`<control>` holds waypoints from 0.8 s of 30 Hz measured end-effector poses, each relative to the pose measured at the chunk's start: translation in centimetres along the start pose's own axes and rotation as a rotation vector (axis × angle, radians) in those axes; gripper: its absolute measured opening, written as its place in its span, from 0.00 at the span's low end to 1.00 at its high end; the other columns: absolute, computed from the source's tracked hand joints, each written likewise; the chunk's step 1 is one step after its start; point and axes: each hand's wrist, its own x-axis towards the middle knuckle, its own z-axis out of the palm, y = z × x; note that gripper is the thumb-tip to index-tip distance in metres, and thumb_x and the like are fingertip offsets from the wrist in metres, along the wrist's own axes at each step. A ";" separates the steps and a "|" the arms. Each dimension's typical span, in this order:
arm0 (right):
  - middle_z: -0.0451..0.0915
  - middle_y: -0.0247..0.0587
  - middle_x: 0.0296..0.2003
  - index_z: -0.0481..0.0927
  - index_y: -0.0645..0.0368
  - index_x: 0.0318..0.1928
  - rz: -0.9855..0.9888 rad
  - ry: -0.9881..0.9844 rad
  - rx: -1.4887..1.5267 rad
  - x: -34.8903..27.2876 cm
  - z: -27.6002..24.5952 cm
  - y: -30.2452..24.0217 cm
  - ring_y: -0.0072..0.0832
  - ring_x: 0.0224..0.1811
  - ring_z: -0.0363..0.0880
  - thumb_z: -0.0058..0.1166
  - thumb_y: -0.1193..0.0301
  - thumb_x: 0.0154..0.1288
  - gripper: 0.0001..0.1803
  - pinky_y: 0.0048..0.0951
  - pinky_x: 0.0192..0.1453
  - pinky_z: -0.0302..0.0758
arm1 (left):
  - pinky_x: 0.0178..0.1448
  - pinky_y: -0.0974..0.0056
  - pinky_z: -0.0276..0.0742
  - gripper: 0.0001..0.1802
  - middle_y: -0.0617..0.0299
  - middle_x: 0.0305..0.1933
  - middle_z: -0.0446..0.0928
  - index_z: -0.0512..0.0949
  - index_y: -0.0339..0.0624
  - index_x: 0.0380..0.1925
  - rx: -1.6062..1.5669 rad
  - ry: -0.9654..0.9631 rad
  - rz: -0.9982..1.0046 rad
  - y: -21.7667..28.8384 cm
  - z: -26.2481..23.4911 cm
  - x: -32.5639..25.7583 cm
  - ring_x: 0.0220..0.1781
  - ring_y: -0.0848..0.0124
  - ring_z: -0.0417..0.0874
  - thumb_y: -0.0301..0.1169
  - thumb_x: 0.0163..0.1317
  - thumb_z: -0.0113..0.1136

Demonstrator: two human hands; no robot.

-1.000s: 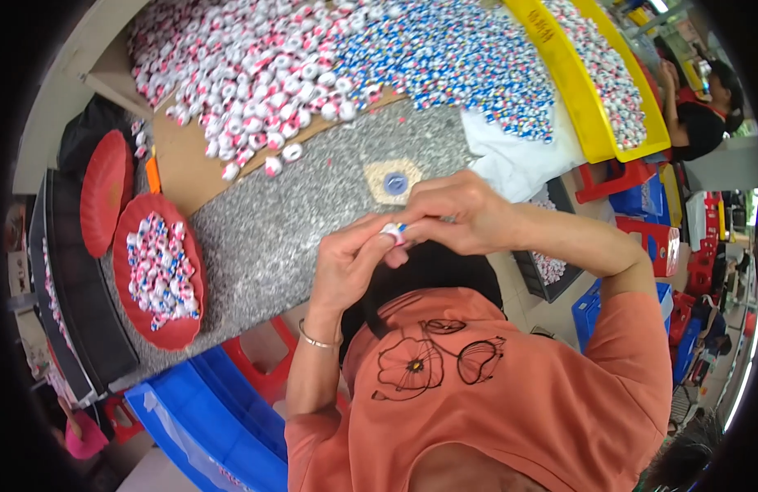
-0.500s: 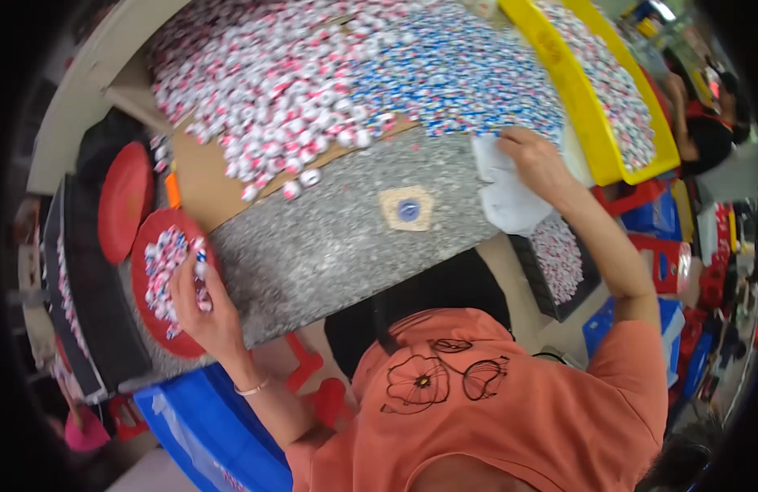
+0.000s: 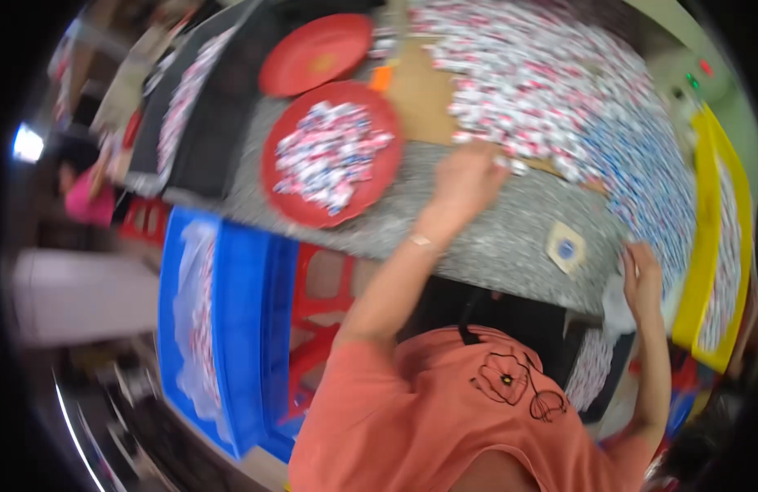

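My left hand [image 3: 469, 180] is at the near edge of a large heap of small round white-and-pink pieces [image 3: 526, 102], its fingers curled down. Motion blur hides whether a piece is between the fingertips. My right hand [image 3: 644, 283] rests by the near edge of a heap of small blue-and-white pieces [image 3: 645, 168], fingers bent; anything in them is too small to make out. Just beside it hangs a white sheet [image 3: 616, 307] over the table edge. Between the hands, a pale many-sided patch [image 3: 566, 248] with a round blue centre lies on the grey speckled table [image 3: 510, 234].
To the left, a red plate [image 3: 276, 184] holds mixed pieces, with another red plate [image 3: 317, 57] behind it. A black tray [image 3: 231, 123] stands beyond them. A yellow tray [image 3: 688, 316] is at the right. Below the table are a blue crate [image 3: 239, 328] and red stools [image 3: 321, 283].
My left hand has left the red plate and moved right to the white-and-pink heap. My right hand stays near the blue heap and the white sheet. The view has turned left.
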 end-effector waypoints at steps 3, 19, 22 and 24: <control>0.78 0.57 0.37 0.78 0.68 0.43 -0.145 -0.069 -0.012 0.6 1.5 -1.5 0.53 0.39 0.77 0.50 0.81 0.62 0.09 0.40 0.44 0.73 | 0.39 0.50 0.78 0.08 0.45 0.33 0.78 0.77 0.32 0.31 0.040 0.119 0.093 0.1 1.5 0.2 0.36 0.49 0.81 0.23 0.51 0.55; 0.80 0.50 0.30 0.83 0.62 0.35 -0.091 -0.195 -0.083 1.8 0.2 -3.7 0.47 0.33 0.80 0.58 0.74 0.59 0.06 0.40 0.36 0.75 | 0.54 0.68 0.78 0.19 0.59 0.48 0.79 0.75 0.32 0.53 -1.274 -0.300 -0.382 3.1 -1.2 -8.8 0.50 0.73 0.80 0.19 0.60 0.60; 0.78 0.46 0.28 0.82 0.64 0.36 -0.232 -0.146 0.118 2.0 0.5 -5.7 0.44 0.30 0.79 0.60 0.76 0.57 0.06 0.37 0.33 0.74 | 0.54 0.70 0.78 0.19 0.56 0.51 0.79 0.74 0.32 0.53 -1.351 -0.335 -0.413 3.5 -1.2 -9.4 0.50 0.72 0.81 0.16 0.61 0.60; 0.76 0.45 0.27 0.81 0.63 0.37 -0.303 -0.153 0.101 2.9 1.0 -6.8 0.43 0.30 0.78 0.59 0.77 0.57 0.07 0.38 0.33 0.74 | 0.53 0.70 0.78 0.19 0.56 0.50 0.79 0.74 0.32 0.53 -1.327 -0.333 -0.361 3.8 -0.9 -9.3 0.49 0.72 0.81 0.15 0.60 0.59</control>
